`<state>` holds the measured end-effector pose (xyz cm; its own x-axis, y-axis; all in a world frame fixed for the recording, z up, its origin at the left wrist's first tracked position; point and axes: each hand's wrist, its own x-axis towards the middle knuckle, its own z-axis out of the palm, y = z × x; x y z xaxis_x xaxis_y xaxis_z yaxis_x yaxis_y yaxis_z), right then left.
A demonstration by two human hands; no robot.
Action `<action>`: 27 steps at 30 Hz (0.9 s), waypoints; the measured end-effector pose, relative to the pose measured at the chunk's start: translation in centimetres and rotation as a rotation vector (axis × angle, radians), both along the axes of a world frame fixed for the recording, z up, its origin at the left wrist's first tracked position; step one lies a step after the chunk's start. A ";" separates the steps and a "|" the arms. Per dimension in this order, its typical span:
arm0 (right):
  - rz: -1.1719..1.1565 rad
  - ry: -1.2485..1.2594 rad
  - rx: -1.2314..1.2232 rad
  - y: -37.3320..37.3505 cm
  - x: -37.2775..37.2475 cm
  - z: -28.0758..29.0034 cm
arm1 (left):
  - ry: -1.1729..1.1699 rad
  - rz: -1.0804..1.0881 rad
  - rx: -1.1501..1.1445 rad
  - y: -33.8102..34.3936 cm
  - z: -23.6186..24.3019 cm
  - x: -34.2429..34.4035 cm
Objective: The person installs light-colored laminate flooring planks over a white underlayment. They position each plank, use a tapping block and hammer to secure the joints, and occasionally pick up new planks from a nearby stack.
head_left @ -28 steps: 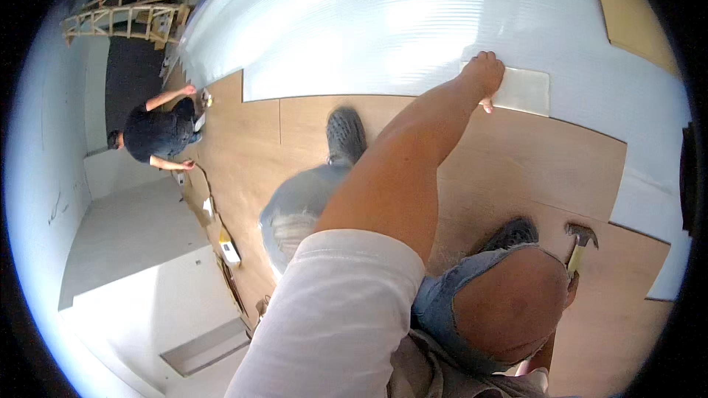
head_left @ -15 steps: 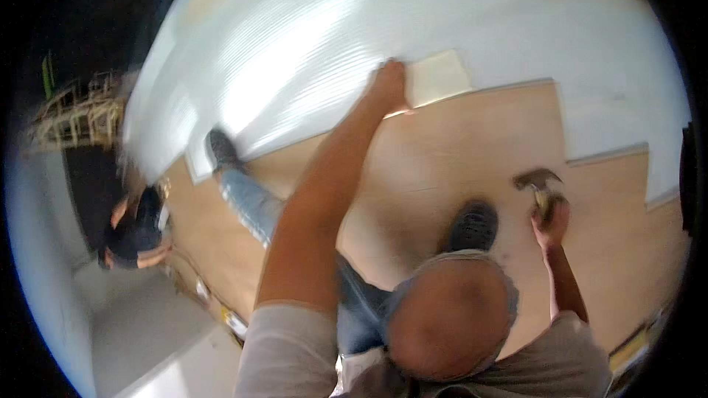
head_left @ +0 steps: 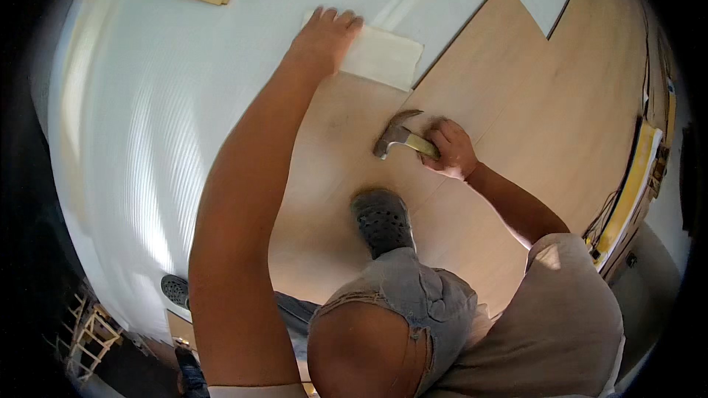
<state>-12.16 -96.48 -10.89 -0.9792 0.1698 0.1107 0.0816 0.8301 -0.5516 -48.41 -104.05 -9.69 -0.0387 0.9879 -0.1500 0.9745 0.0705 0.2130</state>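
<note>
While my left hand [head_left: 322, 38] lies flat, fingers spread and gripping nothing, on the pale block [head_left: 380, 55] at the far edge of the plank [head_left: 332, 147], I judge this the tapping-in step. My right hand [head_left: 451, 149] is clenched round the hammer [head_left: 398, 137] handle, head low over the plank, near the block. Next I would need a level strike on the block's near right side, clear of my left fingers. Left arm fully extended; right elbow bent.

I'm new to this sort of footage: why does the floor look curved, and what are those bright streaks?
Head view: the fisheye lens bends the wooden planks toward a dark round rim; light glares in streaks off the white underlay at left; the left hand on the pale block and the right hand gripping the hammer look fairly sharp.
</note>
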 end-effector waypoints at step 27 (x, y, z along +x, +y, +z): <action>-0.025 -0.183 0.109 -0.6 -0.1 1.4 | -0.045 0.200 -0.161 -3.6 1.4 9.5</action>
<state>-12.25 -97.12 -9.54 -0.9803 0.1911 -0.0491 0.1933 0.8804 -0.4331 -38.92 -107.63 -8.26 -0.2201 0.9247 -0.3106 0.9277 0.2969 0.2264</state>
